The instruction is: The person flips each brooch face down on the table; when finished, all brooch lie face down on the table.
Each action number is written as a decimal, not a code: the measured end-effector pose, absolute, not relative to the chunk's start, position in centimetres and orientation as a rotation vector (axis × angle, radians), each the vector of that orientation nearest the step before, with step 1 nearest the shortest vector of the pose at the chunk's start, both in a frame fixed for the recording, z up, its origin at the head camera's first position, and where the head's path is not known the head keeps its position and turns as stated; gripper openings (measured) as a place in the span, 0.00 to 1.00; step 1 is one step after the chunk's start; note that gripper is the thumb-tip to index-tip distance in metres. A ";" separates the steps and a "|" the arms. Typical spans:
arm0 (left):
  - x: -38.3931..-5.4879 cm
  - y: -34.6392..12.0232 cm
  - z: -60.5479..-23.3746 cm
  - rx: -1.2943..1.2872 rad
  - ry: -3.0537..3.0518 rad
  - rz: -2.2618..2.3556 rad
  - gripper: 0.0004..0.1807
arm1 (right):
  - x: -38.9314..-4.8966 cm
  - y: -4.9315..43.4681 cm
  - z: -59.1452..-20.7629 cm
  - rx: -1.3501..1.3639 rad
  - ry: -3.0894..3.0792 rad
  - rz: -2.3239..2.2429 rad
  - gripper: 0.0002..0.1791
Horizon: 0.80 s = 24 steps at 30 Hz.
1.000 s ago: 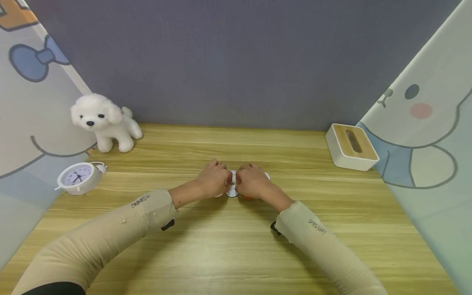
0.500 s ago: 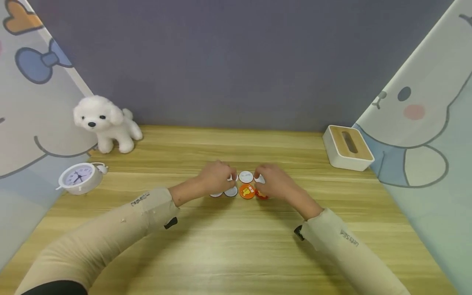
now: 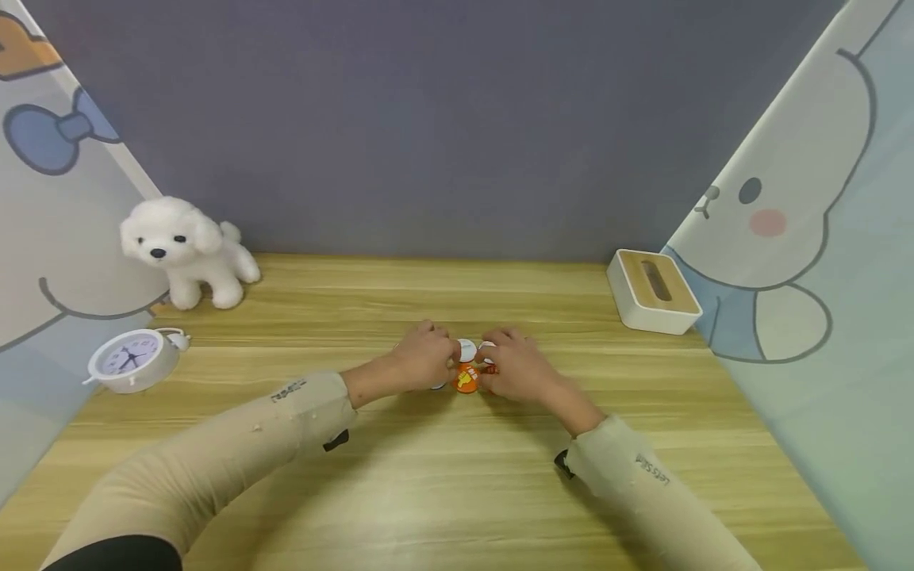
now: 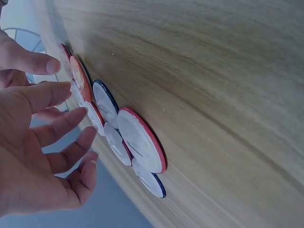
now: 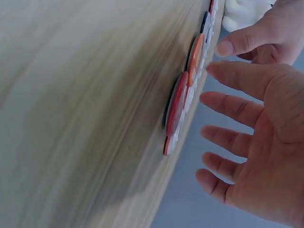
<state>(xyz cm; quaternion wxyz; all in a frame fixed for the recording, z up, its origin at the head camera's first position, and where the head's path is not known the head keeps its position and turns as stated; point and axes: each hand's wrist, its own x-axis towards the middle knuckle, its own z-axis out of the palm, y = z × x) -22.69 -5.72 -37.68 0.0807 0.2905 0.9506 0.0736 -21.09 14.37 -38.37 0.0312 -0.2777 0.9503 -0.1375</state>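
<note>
Two rows of thin round discs lie close together on the table. An orange disc (image 3: 466,379) with a yellow figure shows between the hands in the head view, and a white disc (image 3: 467,350) sits just behind it. My left hand (image 3: 427,357) is over the left part of the rows; in the left wrist view its fingers are loosely bent, with white discs (image 4: 141,140) rimmed in red or dark blue beside them. Over the right end is my right hand (image 3: 520,366), its fingers relaxed and spread near a red disc (image 5: 177,105). Neither hand visibly grips a disc.
On the wooden table (image 3: 443,484), a white plush dog (image 3: 189,250) stands at the back left. A white alarm clock (image 3: 134,359) is in front of it. A tissue box (image 3: 654,292) with a wooden lid sits at the back right, and a grey panel (image 3: 428,135) rises behind.
My hands were close together, then the right moved rightwards, uncovering the orange disc. Since half a second ago the gap between them has narrowed slightly. The head view has shifted a little.
</note>
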 end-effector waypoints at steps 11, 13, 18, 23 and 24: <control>-22.5 -5.8 -37.6 0.855 2.830 0.164 0.13 | -21.5 13.2 -38.8 -0.786 2.880 -0.424 0.14; -22.5 -5.7 -37.6 0.859 2.822 0.164 0.12 | -21.6 13.1 -38.9 -0.775 2.877 -0.420 0.14; -22.4 -5.4 -37.7 0.863 2.821 0.139 0.11 | -21.8 13.1 -39.1 -0.761 2.870 -0.411 0.15; -22.6 -5.2 -37.8 0.854 2.837 0.150 0.11 | -21.8 13.1 -38.9 -0.735 2.865 -0.435 0.16; -22.7 -5.2 -37.9 0.855 2.837 0.158 0.11 | -21.8 13.0 -38.9 -0.729 2.864 -0.441 0.16</control>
